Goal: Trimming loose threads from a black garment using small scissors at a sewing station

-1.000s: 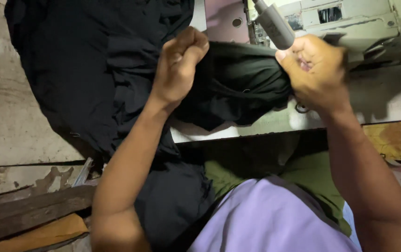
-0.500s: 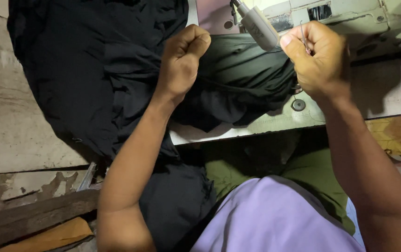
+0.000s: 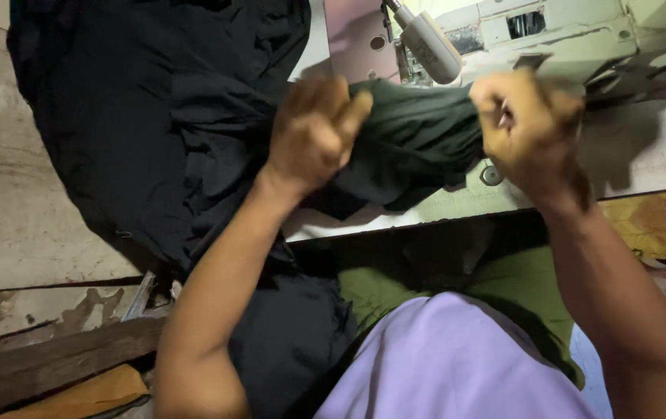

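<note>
Head view: dark cloth [image 3: 418, 140] stretched sideways between fists.

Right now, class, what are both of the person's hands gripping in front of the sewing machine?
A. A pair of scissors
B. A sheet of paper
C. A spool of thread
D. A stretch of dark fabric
D: the left hand and the right hand are each closed in a fist on the dark fabric, which spans between them below the sewing machine.

Fabric [image 3: 414, 136] spans between left hand [image 3: 313, 132] and right hand [image 3: 527, 128] — sewing machine [image 3: 565, 35] behind, table [image 3: 643, 155] beneath.
</note>
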